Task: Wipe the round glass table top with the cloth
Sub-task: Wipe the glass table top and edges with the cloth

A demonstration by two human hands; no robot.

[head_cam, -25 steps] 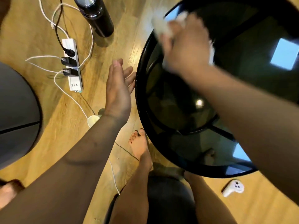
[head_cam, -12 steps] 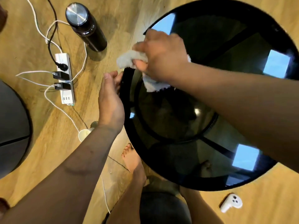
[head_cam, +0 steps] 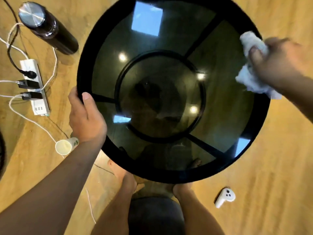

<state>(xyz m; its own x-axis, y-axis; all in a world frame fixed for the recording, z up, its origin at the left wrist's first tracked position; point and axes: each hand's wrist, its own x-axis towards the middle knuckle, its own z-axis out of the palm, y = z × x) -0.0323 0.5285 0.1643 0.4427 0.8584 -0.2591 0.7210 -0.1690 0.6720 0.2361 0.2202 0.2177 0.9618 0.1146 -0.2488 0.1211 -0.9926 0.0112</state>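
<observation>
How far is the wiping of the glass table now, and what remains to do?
Done: cannot be judged; the glass table top shows only reflections, no clear wiped or unwiped zones. In hand: the right hand grips the bunched white cloth at the table's right edge, blurred in motion, while the left hand holds the left rim. Left: probably the centre and near side, since the cloth is only at the rim.

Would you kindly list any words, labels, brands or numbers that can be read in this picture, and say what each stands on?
No text can be read in this picture.
paper cup: green marks on its side, too blurred to read.
power strip: no legible marking.
black bottle: no label visible.
white controller: buttons only, no lettering visible.
</observation>
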